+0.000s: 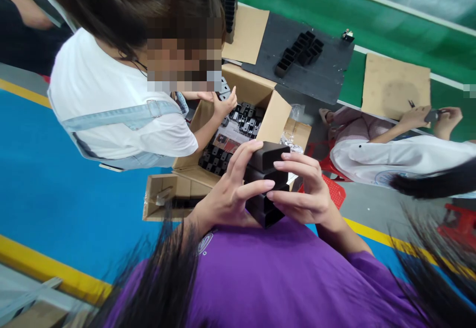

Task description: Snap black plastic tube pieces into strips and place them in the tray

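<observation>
Four or so black box-shaped pieces, piled into a stack [263, 175] and carried between both hands just above the wearer's purple shirt [260, 273]. Directions take the stack as the dial's centre, with 12 at the top of the view. The left hand [232, 189], at 9 o'clock, has its digits spread, two fingertips at the uppermost piece and another digit pressed lower along the side. The right hand [310, 194], at 3 o'clock, bends its parted fingers against the opposite side, so that the stack is pinched between the two hands. What supports the underside cannot be told. The pieces look slightly out of line; as smooth, separate blocks they would probably slide under uneven pressure. Sound handling calls for equal, light force from 9 and 3, contact on every layer, and the lowest piece backed by a palm or finger.

Surroundings: at 10 to 11 o'clock stands an open carton [277, 116] with similar dark pieces [251, 120] inside; over it a co-worker's hand [226, 105] holds grey pieces [223, 89]. Near 1 o'clock, well apart, black parts [285, 63] sit on a dark mat [330, 73].
</observation>
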A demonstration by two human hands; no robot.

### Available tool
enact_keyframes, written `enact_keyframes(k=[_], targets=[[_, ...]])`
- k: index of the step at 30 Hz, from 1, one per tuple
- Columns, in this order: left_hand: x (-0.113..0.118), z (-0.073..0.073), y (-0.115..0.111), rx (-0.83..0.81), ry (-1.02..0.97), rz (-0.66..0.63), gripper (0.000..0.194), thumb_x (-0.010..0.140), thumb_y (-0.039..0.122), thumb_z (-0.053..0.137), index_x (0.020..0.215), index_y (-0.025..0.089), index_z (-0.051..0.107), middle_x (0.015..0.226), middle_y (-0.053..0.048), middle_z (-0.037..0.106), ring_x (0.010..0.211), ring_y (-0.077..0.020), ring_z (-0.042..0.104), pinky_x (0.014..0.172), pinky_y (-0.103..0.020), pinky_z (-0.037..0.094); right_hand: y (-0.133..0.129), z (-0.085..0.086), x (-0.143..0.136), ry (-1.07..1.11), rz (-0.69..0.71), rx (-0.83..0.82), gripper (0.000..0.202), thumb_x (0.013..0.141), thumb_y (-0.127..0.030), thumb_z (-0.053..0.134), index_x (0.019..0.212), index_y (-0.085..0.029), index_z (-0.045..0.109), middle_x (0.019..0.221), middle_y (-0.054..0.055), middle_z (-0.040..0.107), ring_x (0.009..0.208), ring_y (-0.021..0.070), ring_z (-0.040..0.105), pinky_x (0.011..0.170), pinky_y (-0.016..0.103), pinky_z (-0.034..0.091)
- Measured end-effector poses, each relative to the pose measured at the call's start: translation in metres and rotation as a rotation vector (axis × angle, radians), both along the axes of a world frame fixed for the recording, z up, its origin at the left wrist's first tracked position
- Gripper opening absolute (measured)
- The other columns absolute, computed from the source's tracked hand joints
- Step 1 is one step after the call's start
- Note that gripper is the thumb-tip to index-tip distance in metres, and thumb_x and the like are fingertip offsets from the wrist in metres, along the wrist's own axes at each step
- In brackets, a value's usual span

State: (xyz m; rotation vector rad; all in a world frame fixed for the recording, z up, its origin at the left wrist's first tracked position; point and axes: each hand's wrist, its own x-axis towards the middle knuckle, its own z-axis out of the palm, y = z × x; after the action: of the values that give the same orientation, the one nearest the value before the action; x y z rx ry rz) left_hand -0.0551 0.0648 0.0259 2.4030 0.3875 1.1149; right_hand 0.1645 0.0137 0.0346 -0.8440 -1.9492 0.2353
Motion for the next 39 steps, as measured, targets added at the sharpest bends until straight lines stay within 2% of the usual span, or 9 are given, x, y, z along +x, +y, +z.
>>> enact_keyframes(k=[3, 8, 12, 18, 21, 24, 29, 34, 39], targets=[[-0.001, -0.003, 0.0, -0.095, -0.009, -0.021, 0.088, 0.08, 0.047, 0.081, 0.149, 0.034, 0.029, 0.173, -0.011, 0.013, 0.158, -0.0366, 0.027, 0.122, -0.062, 0.041, 0.002, 0.001, 0.001, 0.008, 0.019, 0.002, 0.016, 0.089, -0.026, 0.075, 0.103, -0.033, 0.074, 0.139, 0.004, 0.062, 0.13, 0.0266, 0.059, 0.101, 0.049, 0.06], [-0.001, -0.007, 0.001, -0.242, -0.078, -0.1, 0.106, 0.074, 0.052, 0.087, 0.156, 0.033, 0.021, 0.171, -0.017, 0.013, 0.158, -0.0407, 0.025, 0.122, -0.07, 0.035, 0.002, -0.001, 0.004, 0.109, 0.024, -0.05, 0.024, 0.089, -0.027, 0.071, 0.112, -0.036, 0.071, 0.135, 0.004, 0.065, 0.125, 0.0299, 0.062, 0.098, 0.055, 0.059], [0.002, -0.009, 0.002, -0.346, -0.16, -0.175, 0.101, 0.08, 0.053, 0.08, 0.158, 0.034, 0.019, 0.17, -0.015, 0.015, 0.161, -0.035, 0.022, 0.124, -0.067, 0.034, 0.001, -0.004, 0.007, 0.147, -0.017, -0.099, 0.029, 0.091, -0.028, 0.067, 0.119, -0.036, 0.067, 0.134, 0.004, 0.065, 0.124, 0.0304, 0.063, 0.1, 0.057, 0.057], [0.003, -0.014, 0.0, -0.475, -0.19, -0.171, 0.109, 0.073, 0.056, 0.086, 0.156, 0.038, 0.019, 0.17, -0.014, 0.016, 0.162, -0.038, 0.016, 0.127, -0.069, 0.027, -0.001, -0.016, 0.008, 0.273, -0.064, -0.195, 0.032, 0.095, -0.039, 0.062, 0.127, -0.04, 0.063, 0.137, 0.004, 0.061, 0.13, 0.0319, 0.058, 0.106, 0.061, 0.054], [0.003, -0.013, 0.0, -0.497, -0.212, -0.187, 0.113, 0.069, 0.062, 0.088, 0.155, 0.035, 0.02, 0.17, -0.018, 0.015, 0.162, -0.0404, 0.016, 0.125, -0.069, 0.028, 0.0, -0.021, 0.006, 0.383, -0.054, -0.272, 0.038, 0.095, -0.039, 0.063, 0.133, -0.038, 0.061, 0.139, 0.006, 0.057, 0.13, 0.0314, 0.057, 0.106, 0.06, 0.055], [0.004, -0.013, 0.001, -0.482, -0.233, -0.195, 0.11, 0.074, 0.064, 0.084, 0.155, 0.028, 0.021, 0.169, -0.024, 0.015, 0.162, -0.0421, 0.017, 0.124, -0.07, 0.029, 0.001, -0.024, 0.004, 0.425, -0.046, -0.332, 0.04, 0.095, -0.041, 0.064, 0.135, -0.038, 0.06, 0.141, 0.007, 0.055, 0.132, 0.0307, 0.056, 0.105, 0.056, 0.058], [0.002, -0.016, 0.001, -0.506, -0.23, -0.207, 0.117, 0.07, 0.069, 0.085, 0.156, 0.027, 0.018, 0.17, -0.025, 0.012, 0.162, -0.0407, 0.018, 0.122, -0.063, 0.037, 0.002, -0.026, 0.001, 0.4, -0.025, -0.359, 0.045, 0.096, -0.049, 0.061, 0.139, -0.039, 0.056, 0.147, 0.006, 0.049, 0.14, 0.0308, 0.052, 0.112, 0.057, 0.055], [0.001, -0.024, -0.003, -0.73, -0.315, -0.305, 0.121, 0.066, 0.062, 0.091, 0.157, 0.033, 0.016, 0.171, -0.022, 0.002, 0.159, -0.0399, 0.027, 0.122, -0.06, 0.038, 0.004, -0.025, 0.001, 0.308, 0.036, -0.319, 0.039, 0.096, -0.049, 0.061, 0.133, -0.039, 0.062, 0.157, 0.003, 0.039, 0.151, 0.0317, 0.042, 0.12, 0.058, 0.048], [0.005, -0.025, -0.008, -0.929, -0.393, -0.288, 0.124, 0.054, 0.058, 0.097, 0.153, 0.038, 0.025, 0.17, -0.014, 0.013, 0.158, -0.0433, 0.025, 0.126, -0.065, 0.024, 0.003, -0.03, 0.003, 0.222, 0.065, -0.309, 0.051, 0.087, -0.049, 0.072, 0.136, -0.044, 0.06, 0.162, -0.001, 0.034, 0.153, 0.0363, 0.036, 0.125, 0.064, 0.039]])
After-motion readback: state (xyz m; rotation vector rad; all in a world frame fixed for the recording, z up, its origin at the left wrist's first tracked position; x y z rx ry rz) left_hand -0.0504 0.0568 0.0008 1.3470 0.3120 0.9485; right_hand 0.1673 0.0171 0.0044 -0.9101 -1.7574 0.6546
